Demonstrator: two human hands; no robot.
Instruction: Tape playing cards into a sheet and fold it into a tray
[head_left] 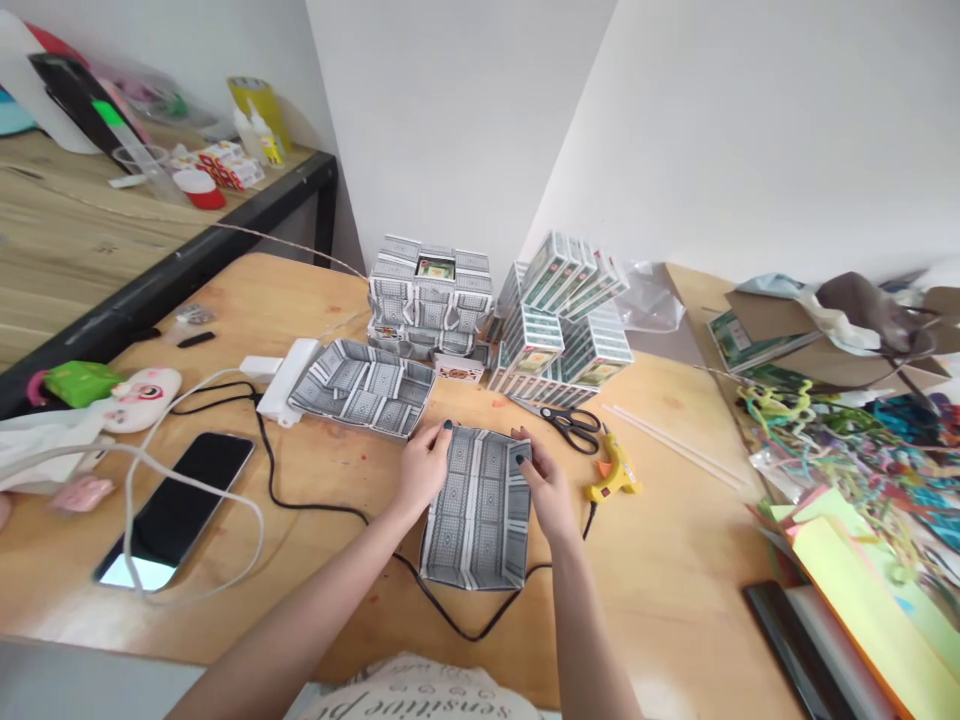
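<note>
An open tray made of grey-patterned playing cards [474,510] lies in front of me on the table, its long side running away from me. My left hand [424,462] pinches its far left corner, thumb over the rim. On the right wall, near the far corner, my right hand [547,485] grips with the thumb inside and the fingers outside. Just beyond, to the left, sits a second card tray [364,388]. A closed-looking box built of the same cards [431,290] stands farther back, with one card pack showing on top.
Stacked card packs [559,330] stand at the back right. Black scissors [570,425], a yellow glue gun [616,472] and clear glue sticks [675,445] lie to the right. A phone [180,510], white power strip [289,385] and cables are on the left; a black cord passes around the near tray.
</note>
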